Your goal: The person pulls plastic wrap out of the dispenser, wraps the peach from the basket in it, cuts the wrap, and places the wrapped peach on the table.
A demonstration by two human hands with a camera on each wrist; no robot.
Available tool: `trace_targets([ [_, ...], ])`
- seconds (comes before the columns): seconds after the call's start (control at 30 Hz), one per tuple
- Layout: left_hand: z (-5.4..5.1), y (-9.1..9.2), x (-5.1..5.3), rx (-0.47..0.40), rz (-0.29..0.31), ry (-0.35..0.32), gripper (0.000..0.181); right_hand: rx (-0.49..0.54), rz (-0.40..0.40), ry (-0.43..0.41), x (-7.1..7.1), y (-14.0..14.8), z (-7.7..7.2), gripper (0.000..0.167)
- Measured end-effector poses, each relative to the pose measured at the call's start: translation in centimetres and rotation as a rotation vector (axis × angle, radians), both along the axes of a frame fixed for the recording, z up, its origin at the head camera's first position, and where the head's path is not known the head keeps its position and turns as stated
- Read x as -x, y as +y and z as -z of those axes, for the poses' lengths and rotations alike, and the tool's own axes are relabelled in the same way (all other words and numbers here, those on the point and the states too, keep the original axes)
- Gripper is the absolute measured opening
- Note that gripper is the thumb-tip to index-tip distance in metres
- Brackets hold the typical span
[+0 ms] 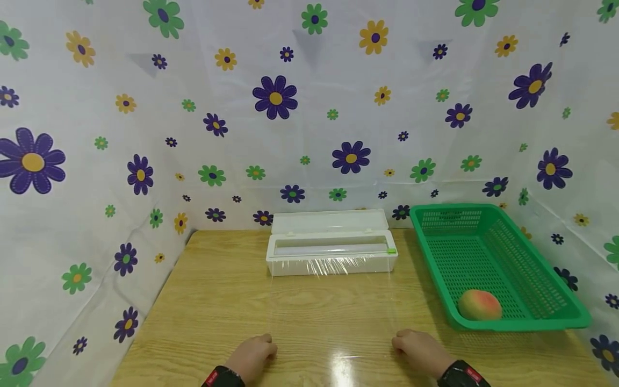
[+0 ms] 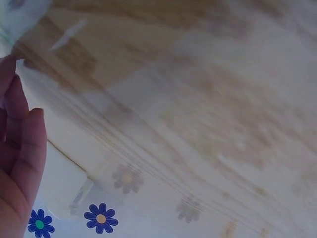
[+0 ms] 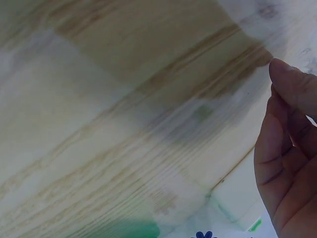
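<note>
Cling film (image 1: 333, 312): a clear sheet, stretched over the wooden table (image 1: 203, 301) between the white dispenser box (image 1: 285, 267) and the person's two hands. Far end runs up to the front of the box, bunched into shiny creases there; near corners at the hands.

Left hand (image 1: 251, 357): fingers curled, thumb and fingertips pinching the sheet at its near left corner; the wrist view agrees. Right hand (image 1: 422, 350): same grip at the near right corner, thumb against forefinger.

Box: lid (image 1: 331, 221) tipped up at the back, roll (image 1: 333, 249) lying inside, green tab (image 1: 391, 251) at the right end of the front rim. Green basket (image 1: 469, 263) to the right, one peach (image 1: 480, 305) in its near left corner, touched by neither hand.

Step in hand (judged): drawing a length of film out from the roll. Whether the sheet is severed, cannot tell for certain; no cut edge made out at the box, so taken as attached.

Next move (judged): calls for both corners level and under tension, then one hand freed to run the green tab, probably the cutter, across the rim. Risk: film clinging to itself if one side slackens
</note>
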State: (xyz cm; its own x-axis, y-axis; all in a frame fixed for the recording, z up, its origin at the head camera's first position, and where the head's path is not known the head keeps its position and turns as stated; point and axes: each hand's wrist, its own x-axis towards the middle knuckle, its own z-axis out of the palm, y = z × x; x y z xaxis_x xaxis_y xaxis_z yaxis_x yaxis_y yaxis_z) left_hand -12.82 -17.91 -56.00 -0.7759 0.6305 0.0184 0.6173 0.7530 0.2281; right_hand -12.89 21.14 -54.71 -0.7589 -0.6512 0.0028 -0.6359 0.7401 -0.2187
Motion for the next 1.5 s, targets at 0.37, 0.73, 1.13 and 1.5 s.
trace_targets([
  [0.37,-0.8,0.2,-0.4,0.029,0.016,0.011,0.018,0.0,0.001,-0.066,0.4,0.2,0.4,0.022],
  [0.73,-0.4,0.2,-0.3,0.034,-0.033,-0.046,0.021,0.097,0.064,-0.189,0.5,0.4,0.2,0.025],
  [1.13,0.9,0.2,-0.4,0.03,-0.14,-0.004,0.023,-0.029,0.353,-0.227,0.0,-0.5,0.4,0.028],
  [1.5,0.4,0.4,-0.9,0.001,-0.232,-0.068,0.028,0.05,0.42,-0.271,-0.4,0.3,0.1,0.039],
])
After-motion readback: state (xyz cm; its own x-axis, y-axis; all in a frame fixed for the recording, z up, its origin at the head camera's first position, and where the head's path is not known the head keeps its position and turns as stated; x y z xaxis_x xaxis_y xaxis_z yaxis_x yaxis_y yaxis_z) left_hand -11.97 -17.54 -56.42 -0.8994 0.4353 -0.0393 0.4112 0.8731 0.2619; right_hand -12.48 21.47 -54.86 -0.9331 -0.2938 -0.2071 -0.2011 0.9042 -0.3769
